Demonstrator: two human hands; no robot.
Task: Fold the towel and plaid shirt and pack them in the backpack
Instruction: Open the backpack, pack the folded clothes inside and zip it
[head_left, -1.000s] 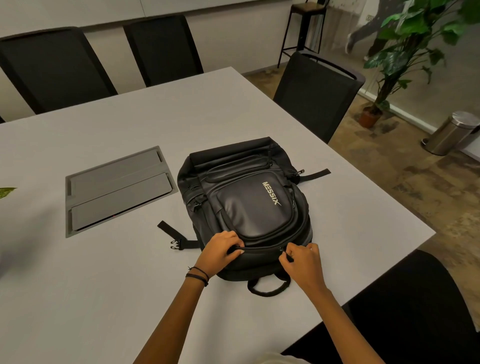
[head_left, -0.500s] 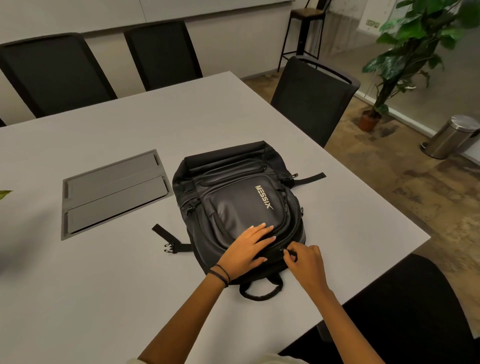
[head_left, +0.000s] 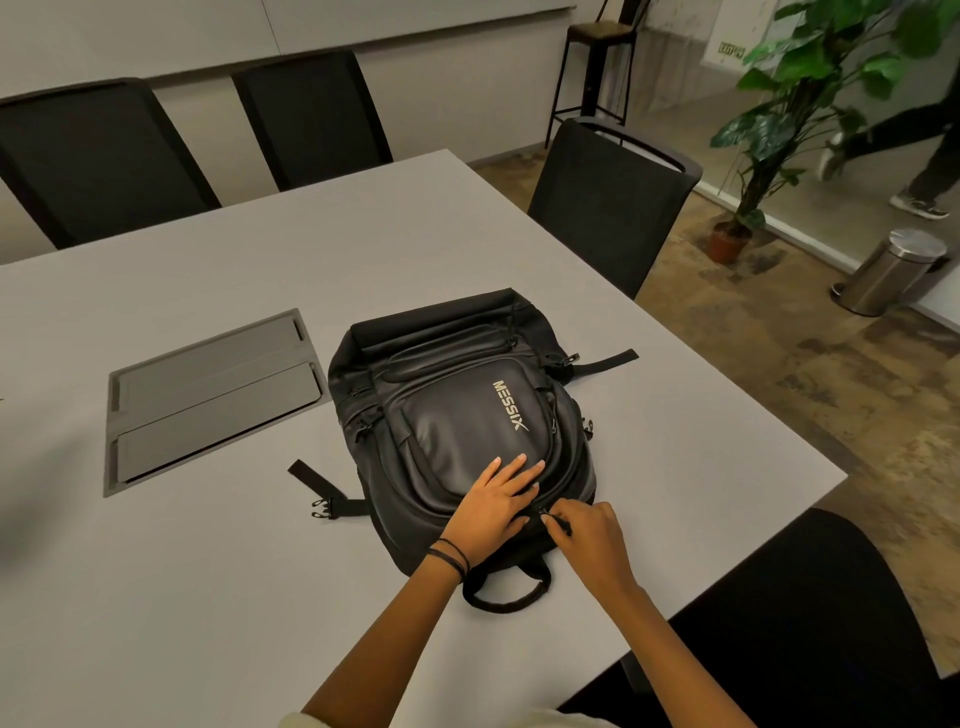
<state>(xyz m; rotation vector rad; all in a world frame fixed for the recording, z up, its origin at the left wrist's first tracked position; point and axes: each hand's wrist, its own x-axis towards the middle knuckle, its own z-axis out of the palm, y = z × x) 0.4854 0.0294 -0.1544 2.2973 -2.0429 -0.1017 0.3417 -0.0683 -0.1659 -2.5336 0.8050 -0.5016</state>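
The black backpack (head_left: 457, 415) lies flat on the table (head_left: 208, 571) in the middle of the frame. The left hand (head_left: 493, 506) rests flat on it, fingers straight, likely to stop the bag from sliding. Just beside it, the right hand (head_left: 592, 535) pinches the zipper pull (head_left: 545, 517) with curled fingers, likely to zip it. The towel and plaid shirt are not in sight.

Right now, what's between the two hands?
The zipper pull of the backpack, pinched by the right hand, beside the flat left hand; head view shows it.

Grey table (head_left: 218, 571), black chairs (head_left: 608, 208), potted plant (head_left: 800, 104), prob. metal bin (head_left: 893, 273)
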